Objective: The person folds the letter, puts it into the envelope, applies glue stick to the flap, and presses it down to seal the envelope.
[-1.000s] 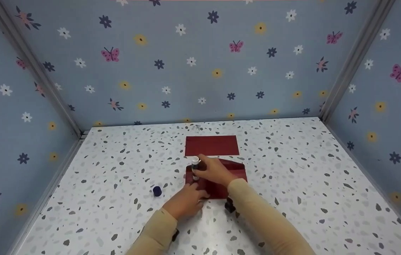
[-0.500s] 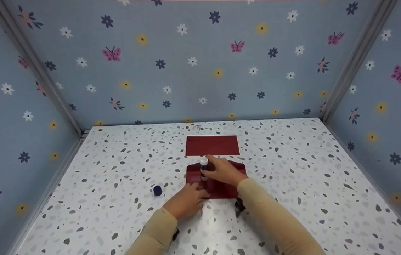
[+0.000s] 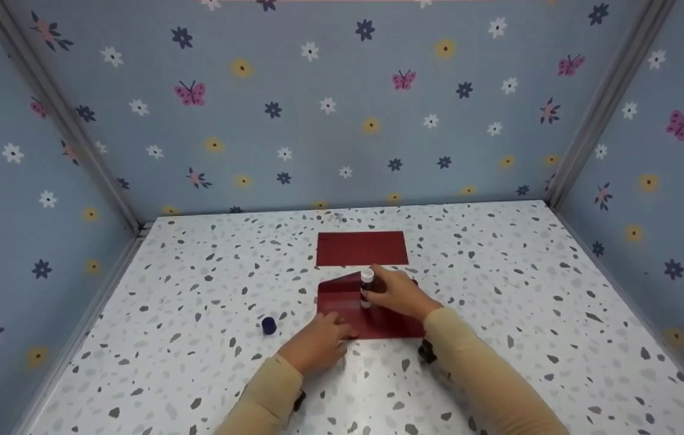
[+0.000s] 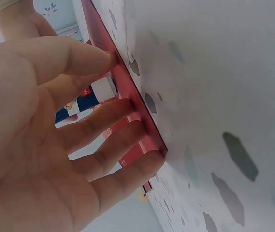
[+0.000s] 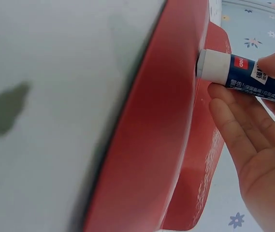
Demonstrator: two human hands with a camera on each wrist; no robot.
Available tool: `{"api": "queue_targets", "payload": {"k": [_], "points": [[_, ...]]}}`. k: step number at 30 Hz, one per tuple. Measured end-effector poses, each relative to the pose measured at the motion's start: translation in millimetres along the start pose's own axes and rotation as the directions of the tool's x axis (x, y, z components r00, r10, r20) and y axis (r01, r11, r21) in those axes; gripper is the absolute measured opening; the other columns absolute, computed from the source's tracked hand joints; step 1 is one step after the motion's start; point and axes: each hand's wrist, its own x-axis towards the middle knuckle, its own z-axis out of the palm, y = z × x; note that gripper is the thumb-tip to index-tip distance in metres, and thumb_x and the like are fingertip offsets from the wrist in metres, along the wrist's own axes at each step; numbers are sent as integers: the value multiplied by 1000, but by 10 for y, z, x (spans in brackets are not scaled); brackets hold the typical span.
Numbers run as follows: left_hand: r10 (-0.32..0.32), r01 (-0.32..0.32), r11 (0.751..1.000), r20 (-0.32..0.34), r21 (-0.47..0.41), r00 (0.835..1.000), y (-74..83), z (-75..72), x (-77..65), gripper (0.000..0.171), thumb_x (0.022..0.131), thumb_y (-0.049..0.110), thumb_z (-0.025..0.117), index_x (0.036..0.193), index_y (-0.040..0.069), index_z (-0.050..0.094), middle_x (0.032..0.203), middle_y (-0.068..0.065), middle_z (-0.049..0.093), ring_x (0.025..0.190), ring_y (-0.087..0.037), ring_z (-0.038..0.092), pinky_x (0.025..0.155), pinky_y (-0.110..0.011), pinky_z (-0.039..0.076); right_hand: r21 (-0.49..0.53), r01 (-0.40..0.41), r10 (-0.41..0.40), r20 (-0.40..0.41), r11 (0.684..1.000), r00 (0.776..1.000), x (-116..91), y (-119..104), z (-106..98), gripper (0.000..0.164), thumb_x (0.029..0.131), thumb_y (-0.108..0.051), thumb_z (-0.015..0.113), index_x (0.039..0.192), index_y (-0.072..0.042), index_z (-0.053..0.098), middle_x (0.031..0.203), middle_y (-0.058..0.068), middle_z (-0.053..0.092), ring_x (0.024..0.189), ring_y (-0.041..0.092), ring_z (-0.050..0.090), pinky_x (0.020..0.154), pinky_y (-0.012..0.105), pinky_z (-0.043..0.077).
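My right hand (image 3: pixel 400 294) pinches a glue stick (image 3: pixel 367 289) with a dark blue label between thumb and fingers. The stick stands upright, its lower end against a red paper envelope (image 3: pixel 340 302). In the right wrist view, whitish streaks show along the envelope's flap (image 5: pixel 202 179) behind the glue stick (image 5: pixel 246 75). My left hand (image 3: pixel 318 343) rests its fingertips on the envelope's near left edge. Those fingers (image 4: pixel 123 174) are spread and only slightly bent in the left wrist view, pressing on the red paper. The dark blue cap (image 3: pixel 268 325) lies left of the envelope.
A flat red paper rectangle (image 3: pixel 362 248) lies just behind the envelope. The speckled white table (image 3: pixel 197 290) is bounded by flowered panels (image 3: pixel 342 109) at the back and both sides.
My right hand has slid the glue stick rightward along the envelope, from its left side to about the middle of it. My left hand has stayed in place.
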Motion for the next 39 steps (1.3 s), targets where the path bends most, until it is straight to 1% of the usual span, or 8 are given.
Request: {"api": "queue_targets", "payload": {"k": [4, 8, 13, 19, 23, 28, 32, 39], "points": [[-19, 20, 1000, 20, -10, 1000, 1, -9, 9, 32, 98, 22, 64, 129, 21, 69, 128, -9, 58, 115, -28, 52, 98, -46, 48, 3, -3, 3, -16, 1000, 1000, -58, 39, -39, 27, 94, -23, 71, 116, -18, 57, 104, -1, 68, 95, 14, 63, 86, 36, 51], [-27, 28, 999, 37, -18, 999, 4, -5, 19, 34, 97, 21, 64, 131, 22, 68, 130, -9, 57, 118, -28, 52, 99, -47, 47, 12, -8, 8, -20, 1000, 1000, -116, 95, -76, 25, 93, -22, 72, 114, -19, 58, 104, -2, 67, 93, 14, 61, 86, 35, 51], [-13, 14, 1000, 26, -13, 1000, 9, -6, 10, 33, 97, 20, 65, 130, 20, 69, 127, -9, 57, 114, -28, 52, 97, -46, 48, 9, -8, 8, -28, 1000, 1000, -169, 141, -126, 26, 93, -22, 72, 115, -18, 59, 105, -2, 68, 95, 14, 61, 87, 37, 52], [-17, 17, 1000, 30, -18, 999, 14, -19, 12, 34, 96, 18, 66, 129, 20, 70, 125, -10, 58, 114, -28, 52, 98, -45, 48, 19, -29, 29, -35, 999, 999, -227, 189, -196, 24, 93, -20, 72, 113, -17, 58, 102, -1, 66, 91, 15, 60, 84, 39, 52], [-3, 3, 1000, 22, -15, 1000, 14, -18, 7, 34, 95, 17, 66, 129, 19, 70, 125, -11, 58, 113, -29, 52, 97, -45, 48, 41, -56, 57, -29, 998, 998, -281, 230, -238, 30, 94, -21, 72, 121, -15, 60, 106, -1, 67, 96, 15, 61, 87, 40, 51], [-1, 1, 1000, 18, -31, 1000, 14, -17, -4, 34, 94, 17, 66, 128, 17, 70, 125, -11, 58, 114, -29, 52, 98, -45, 48, 95, -61, 64, -22, 994, 998, -356, 290, -299, 38, 95, -20, 71, 130, -11, 58, 109, 1, 69, 101, 18, 64, 90, 43, 52], [1, -1, 1000, 8, -25, 1000, 13, -20, -11, 33, 95, 17, 66, 127, 17, 70, 124, -10, 58, 114, -28, 52, 98, -44, 48, 119, -70, 74, -34, 990, 997, -391, 338, -355, 34, 95, -20, 71, 126, -12, 59, 108, 1, 70, 104, 18, 66, 90, 43, 53], [-6, 6, 999, 5, -35, 1000, 9, -9, -18, 32, 97, 19, 65, 128, 19, 70, 125, -9, 58, 115, -27, 52, 99, -44, 48, 131, -85, 94, -64, 988, 993, -451, 433, -437, 19, 94, -16, 71, 108, -15, 59, 101, 3, 72, 96, 21, 69, 82, 41, 56]]}}
